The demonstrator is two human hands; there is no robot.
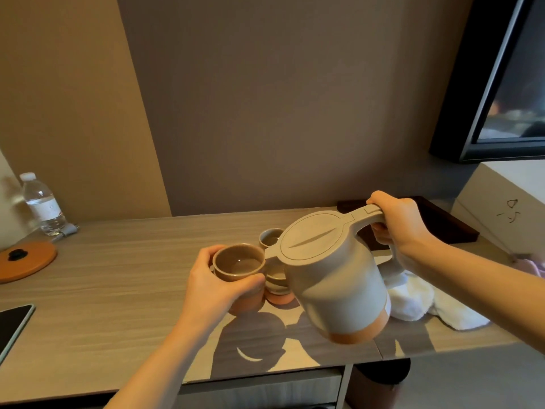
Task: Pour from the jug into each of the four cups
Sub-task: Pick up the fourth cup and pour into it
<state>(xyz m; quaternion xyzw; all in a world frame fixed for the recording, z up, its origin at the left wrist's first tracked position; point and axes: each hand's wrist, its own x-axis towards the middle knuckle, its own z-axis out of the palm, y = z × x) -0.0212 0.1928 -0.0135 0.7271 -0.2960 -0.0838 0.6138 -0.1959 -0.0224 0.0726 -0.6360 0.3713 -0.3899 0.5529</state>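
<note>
My right hand [396,224] grips the handle of a grey jug with an orange base [336,278]. The jug is lifted off the desk and tilted left, its spout over the rim of a brown cup [237,261]. My left hand [218,283] holds that cup above the desk, fingers curled round its side. A second cup [269,237] stands behind it on the desk. Lower cups [277,286] are stacked just behind the spout, partly hidden by the jug. No stream of liquid is visible.
The wooden desk [118,276] carries a water bottle [42,203] and an orange round lid [26,261] at far left, and a dark tablet [13,323] at the left edge. White towels [427,302] lie right of the jug; a dark tray [448,222] and white box [507,208] stand behind.
</note>
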